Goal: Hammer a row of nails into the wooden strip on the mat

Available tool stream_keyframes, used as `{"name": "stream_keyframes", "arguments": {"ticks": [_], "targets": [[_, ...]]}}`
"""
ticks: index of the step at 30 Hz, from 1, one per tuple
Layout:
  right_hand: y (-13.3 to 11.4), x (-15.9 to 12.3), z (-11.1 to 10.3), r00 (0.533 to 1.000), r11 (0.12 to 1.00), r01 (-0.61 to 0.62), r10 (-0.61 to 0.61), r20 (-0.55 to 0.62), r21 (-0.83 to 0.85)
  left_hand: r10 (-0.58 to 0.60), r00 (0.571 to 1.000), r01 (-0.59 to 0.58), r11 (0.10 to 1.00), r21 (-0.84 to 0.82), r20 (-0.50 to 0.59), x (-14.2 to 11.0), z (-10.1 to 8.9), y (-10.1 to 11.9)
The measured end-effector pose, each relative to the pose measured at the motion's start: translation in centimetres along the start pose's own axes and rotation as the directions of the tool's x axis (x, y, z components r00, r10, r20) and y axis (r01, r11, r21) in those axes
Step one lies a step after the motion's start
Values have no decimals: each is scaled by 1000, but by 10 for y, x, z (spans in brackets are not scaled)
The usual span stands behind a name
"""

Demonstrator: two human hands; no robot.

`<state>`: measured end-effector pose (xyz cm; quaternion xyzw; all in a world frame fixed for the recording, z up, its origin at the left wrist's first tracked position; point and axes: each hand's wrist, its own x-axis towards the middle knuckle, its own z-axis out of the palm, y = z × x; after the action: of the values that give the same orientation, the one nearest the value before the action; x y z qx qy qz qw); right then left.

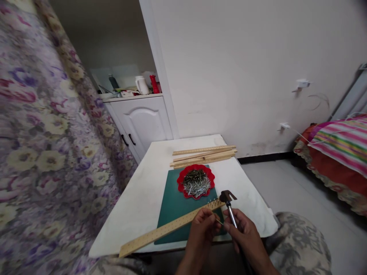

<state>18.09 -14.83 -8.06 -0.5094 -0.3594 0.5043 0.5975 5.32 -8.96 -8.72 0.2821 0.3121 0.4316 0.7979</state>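
My right hand [242, 229] is closed around the handle of a claw hammer [231, 214], its head pointing up and away from me. Between my hands is a thin nail [220, 222]; the left hand [202, 229] pinches one end, and my right fingertips are close to or touching the other. Just beyond the hands, a wooden strip [169, 230] dotted with marks or holes lies slantwise over a green mat [172, 191]. Several nails [213, 203] stand up from its far right end. A red scalloped dish [180, 187] heaped with nails sits behind the strip.
More wooden strips [205, 157] lie toward the far side of the white-covered table [137, 202]. A floral curtain [57, 152] hangs at left, beside a white cabinet [143, 118]. At right is a bed with a striped cover [346, 133]; my knee [298, 244] is by the table corner.
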Motion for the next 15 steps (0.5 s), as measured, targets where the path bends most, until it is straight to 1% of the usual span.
{"name": "stream_keyframes", "arguments": {"ticks": [2,3,5,6,7,8,9,11,12,13,14,15], "targets": [[0,-1,0,1000,1000,3,-3,-3,-14,18,1000,-19,999,35,25,-1,-4,-4],[-1,-1,0,1000,1000,5,-5,-3,-24,37,999,-40,995,90,34,-2,-6,-6],[-1,-2,-1,1000,999,0,1,8,-48,103,993,-113,952,284,53,-5,-10,-6],[-2,-2,-2,1000,998,-5,6,11,-62,153,986,-169,895,414,71,-7,-12,-6],[-3,-2,-3,1000,997,-3,4,11,-78,215,971,-239,805,543,108,-9,-13,-4],[-3,-2,-4,1000,995,6,-6,7,-97,277,946,-319,687,653,170,-12,-13,-3],[-3,-2,-4,1000,993,22,-22,-2,-116,333,909,-405,553,728,252,-14,-14,-2],[-3,-2,-5,998,987,51,-54,-14,-152,403,815,-544,282,790,417,-17,-14,0],[-2,-2,-5,998,985,55,-57,-9,-163,416,773,-583,167,795,479,-19,-14,1],[-2,-2,-5,999,985,50,-50,2,-167,418,746,-599,79,797,519,-19,-14,1],[-1,-2,-5,999,986,39,-38,12,-164,414,733,-600,19,800,540,-19,-15,2],[-1,-2,-5,999,987,30,-26,22,-156,412,732,-592,-9,806,543,-19,-16,2]]}}
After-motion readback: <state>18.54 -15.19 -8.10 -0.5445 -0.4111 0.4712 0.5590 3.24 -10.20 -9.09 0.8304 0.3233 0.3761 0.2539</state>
